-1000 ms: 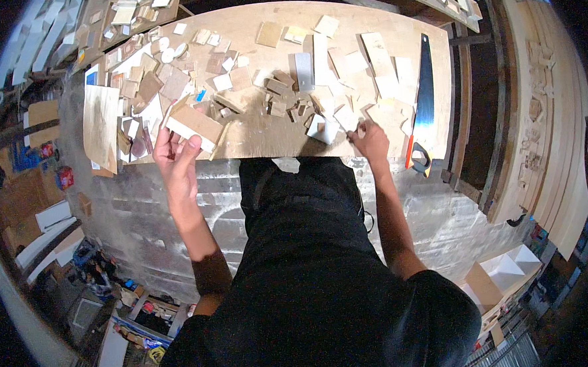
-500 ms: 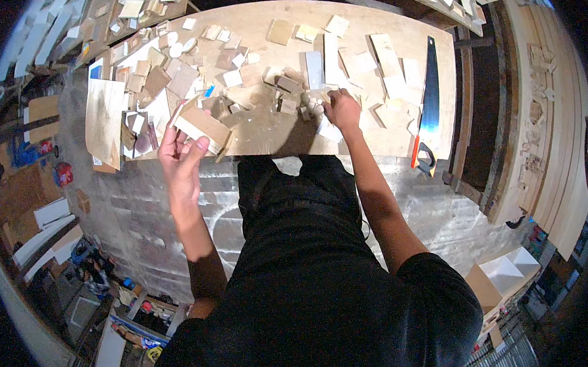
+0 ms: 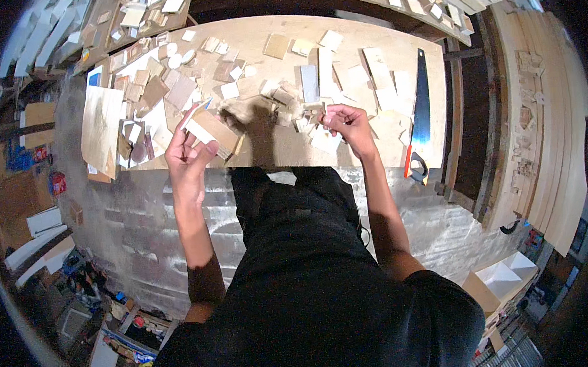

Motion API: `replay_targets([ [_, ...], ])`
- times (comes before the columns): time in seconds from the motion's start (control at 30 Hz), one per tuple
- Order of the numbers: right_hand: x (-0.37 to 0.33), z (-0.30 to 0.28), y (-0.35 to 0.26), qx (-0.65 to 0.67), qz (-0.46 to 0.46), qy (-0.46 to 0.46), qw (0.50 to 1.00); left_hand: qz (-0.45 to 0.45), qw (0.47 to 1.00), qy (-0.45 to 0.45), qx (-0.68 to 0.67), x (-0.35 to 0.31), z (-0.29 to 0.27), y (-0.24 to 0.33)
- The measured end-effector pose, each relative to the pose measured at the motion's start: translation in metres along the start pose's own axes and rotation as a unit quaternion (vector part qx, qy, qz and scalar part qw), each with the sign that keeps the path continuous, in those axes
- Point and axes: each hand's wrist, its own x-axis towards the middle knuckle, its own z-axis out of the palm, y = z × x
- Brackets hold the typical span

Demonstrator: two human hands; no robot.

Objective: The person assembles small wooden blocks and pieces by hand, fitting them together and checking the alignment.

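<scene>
My left hand (image 3: 188, 164) is closed around a pale wooden piece (image 3: 214, 132) with a flat broad face, held up over the near left part of the worktable, thumb on its near edge. Thin layers or edges show along its lower side. My right hand (image 3: 352, 128) hovers over the near middle of the table, fingers curled and pinched together. Whatever sits between those fingertips is too small to make out. Beside it lie small wood offcuts (image 3: 281, 94) and a white piece (image 3: 325, 140).
Many wood scraps cover the table's (image 3: 260, 36) left and far parts. A handsaw (image 3: 420, 104) with an orange and black handle lies at the right. Shelves with offcuts (image 3: 171, 4) stand beyond, and long boards (image 3: 557, 130) line the right side.
My right hand has drawn back slightly from the small offcuts and its fingers have curled in. My left hand keeps hold of the wooden piece. The whole view has shifted a little.
</scene>
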Motion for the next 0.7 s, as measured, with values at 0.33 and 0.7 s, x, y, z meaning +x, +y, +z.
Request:
replay_targets([
  [0.33,-0.042,0.024,-0.073,-0.112,-0.091,-0.024,0.989,0.033,0.993,-0.110,-0.003,-0.007,0.041,-0.007],
  [0.7,-0.072,0.039,-0.130,-0.306,-0.412,0.029,0.858,0.051,0.977,-0.205,-0.038,-0.015,0.060,-0.008],
])
